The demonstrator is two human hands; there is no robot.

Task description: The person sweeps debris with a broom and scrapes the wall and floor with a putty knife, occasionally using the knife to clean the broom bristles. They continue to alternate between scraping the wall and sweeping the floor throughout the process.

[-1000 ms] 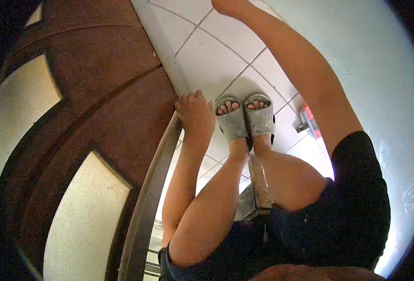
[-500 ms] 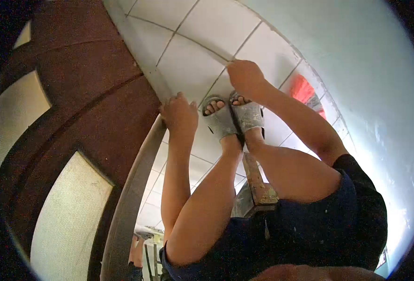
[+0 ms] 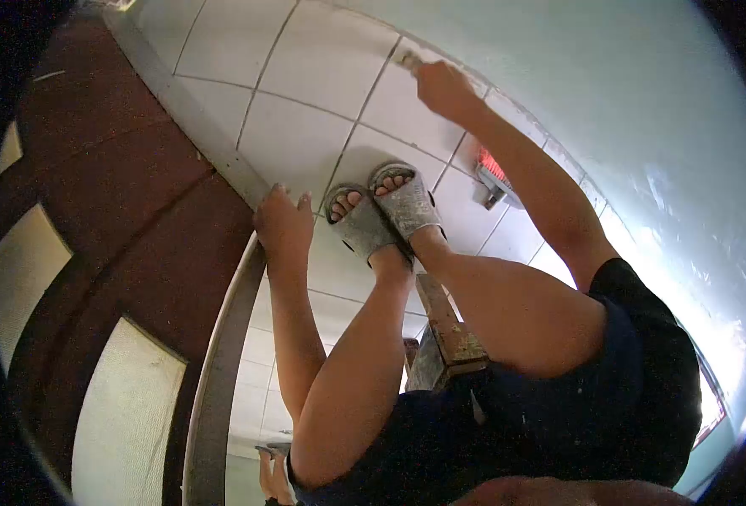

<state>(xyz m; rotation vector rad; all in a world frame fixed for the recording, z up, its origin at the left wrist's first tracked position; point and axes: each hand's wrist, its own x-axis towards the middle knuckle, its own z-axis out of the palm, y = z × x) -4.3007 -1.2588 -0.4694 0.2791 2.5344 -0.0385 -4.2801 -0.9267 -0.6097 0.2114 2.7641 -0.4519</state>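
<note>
My left hand (image 3: 284, 221) is at the corner of a brown door (image 3: 137, 194) with pale textured panels, its fingers curled over the door's edge. Farther up, my right hand (image 3: 447, 91) is closed on a small pale object (image 3: 408, 60), perhaps a brush, near the foot of the light wall (image 3: 609, 93). White floor tiles (image 3: 297, 131) lie below both hands. Between the hands and my knees, my feet in worn grey sandals (image 3: 402, 207) rest on the tiles.
A red-bristled brush or broom head (image 3: 495, 173) lies on the floor by my right forearm. A stained wooden support (image 3: 453, 333) stands between my legs. At the bottom left, part of another person (image 3: 273, 476) shows beyond the door.
The view has swung, and more floor shows at the upper left. My right hand has come from the top edge to the floor by the wall. The left hand stays at the door's edge.
</note>
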